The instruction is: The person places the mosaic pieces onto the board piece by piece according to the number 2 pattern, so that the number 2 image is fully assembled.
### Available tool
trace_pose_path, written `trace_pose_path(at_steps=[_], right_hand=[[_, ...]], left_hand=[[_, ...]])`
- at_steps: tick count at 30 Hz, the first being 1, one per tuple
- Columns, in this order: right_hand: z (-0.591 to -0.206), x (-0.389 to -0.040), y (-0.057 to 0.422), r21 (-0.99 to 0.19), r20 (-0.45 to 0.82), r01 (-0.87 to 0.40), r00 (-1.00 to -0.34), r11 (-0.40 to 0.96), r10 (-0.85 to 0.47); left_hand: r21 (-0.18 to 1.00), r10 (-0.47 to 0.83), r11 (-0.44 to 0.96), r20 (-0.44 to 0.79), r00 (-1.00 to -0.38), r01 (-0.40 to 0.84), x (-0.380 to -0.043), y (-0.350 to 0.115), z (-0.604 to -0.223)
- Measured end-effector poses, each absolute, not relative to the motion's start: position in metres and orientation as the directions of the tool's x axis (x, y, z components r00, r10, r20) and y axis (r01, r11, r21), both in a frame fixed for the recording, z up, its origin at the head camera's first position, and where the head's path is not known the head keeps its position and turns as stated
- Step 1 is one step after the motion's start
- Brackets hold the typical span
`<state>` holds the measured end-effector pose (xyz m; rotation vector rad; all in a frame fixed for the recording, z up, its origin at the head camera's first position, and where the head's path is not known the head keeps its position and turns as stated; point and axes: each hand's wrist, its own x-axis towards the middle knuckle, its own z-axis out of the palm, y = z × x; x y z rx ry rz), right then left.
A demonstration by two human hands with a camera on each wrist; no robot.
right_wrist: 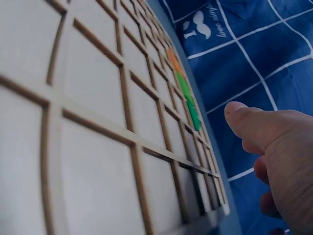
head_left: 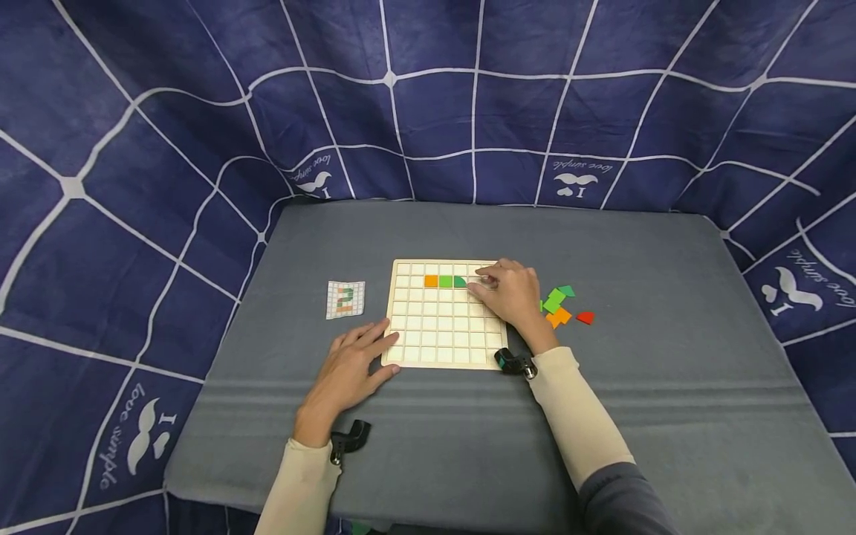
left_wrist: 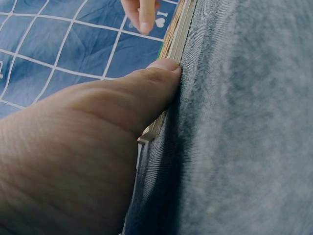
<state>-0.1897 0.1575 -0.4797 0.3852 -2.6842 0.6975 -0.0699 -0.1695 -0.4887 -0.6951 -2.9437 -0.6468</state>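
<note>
A square wooden grid board [head_left: 438,359] with pale cells lies on the grey table. In its second row from the far edge sit an orange square [head_left: 431,281], a light green square [head_left: 446,281] and a dark green piece with a rounded corner [head_left: 460,282], side by side. My left hand [head_left: 351,368] rests at the board's near left corner, fingers spread over the edge, the thumb against the near edge in the left wrist view. Over the board's far right part is my right hand [head_left: 511,292], thumb and index finger apart beside the dark green piece, nothing seen between them.
Right of the board lie loose pieces: a light green square [head_left: 554,301], orange pieces [head_left: 559,318], a dark green piece [head_left: 567,290] and a red piece [head_left: 585,318]. A small printed pattern card [head_left: 345,299] lies left of the board. Blue checked cloth [head_left: 428,111] hangs around the table.
</note>
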Motion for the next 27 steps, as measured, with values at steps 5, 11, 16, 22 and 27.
trace_pose_path(at_steps=[5, 11, 16, 22, 27], right_hand=[[-0.473, -0.183, 0.167, -0.425, 0.440, -0.347, -0.886, 0.836, -0.145], [-0.470, -0.173, 0.180, -0.443, 0.496, -0.366, -0.861, 0.819, -0.117], [-0.466, -0.170, 0.192, -0.471, 0.545, -0.378, -0.835, 0.797, -0.074], [-0.462, -0.164, 0.210, -0.507, 0.575, -0.381, -0.818, 0.773, -0.026], [-0.462, -0.158, 0.224, -0.532, 0.537, -0.329, -0.844, 0.780, 0.010]], left_hand=[[0.383, 0.421, 0.809, 0.153, -0.894, 0.446, -0.071, -0.169, -0.490], [0.393, 0.419, 0.809, 0.139, -0.897, 0.438, -0.070, -0.170, -0.490], [0.401, 0.414, 0.809, 0.129, -0.901, 0.429, -0.071, -0.170, -0.489], [0.398, 0.415, 0.809, 0.135, -0.900, 0.433, -0.072, -0.169, -0.487], [0.402, 0.413, 0.809, 0.131, -0.901, 0.429, -0.071, -0.170, -0.487]])
